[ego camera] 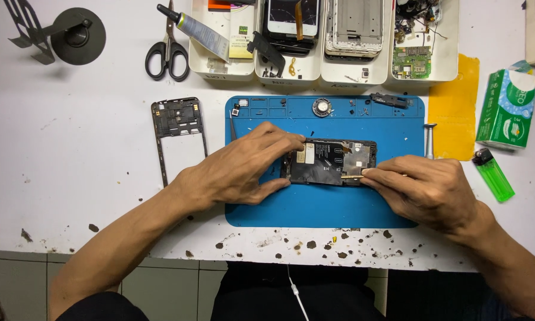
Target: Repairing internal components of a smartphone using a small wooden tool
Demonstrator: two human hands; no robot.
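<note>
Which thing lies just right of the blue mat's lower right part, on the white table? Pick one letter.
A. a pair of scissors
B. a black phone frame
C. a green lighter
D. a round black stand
C: the green lighter lies on the white table to the right of the blue mat, below the green tissue pack; the scissors and black phone frame lie to the mat's left.

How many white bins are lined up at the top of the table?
4, side by side along the table's top edge: the first bin beside the scissors, the second bin, the third bin, and the fourth bin holding circuit boards. Their far ends are cut off.
</note>
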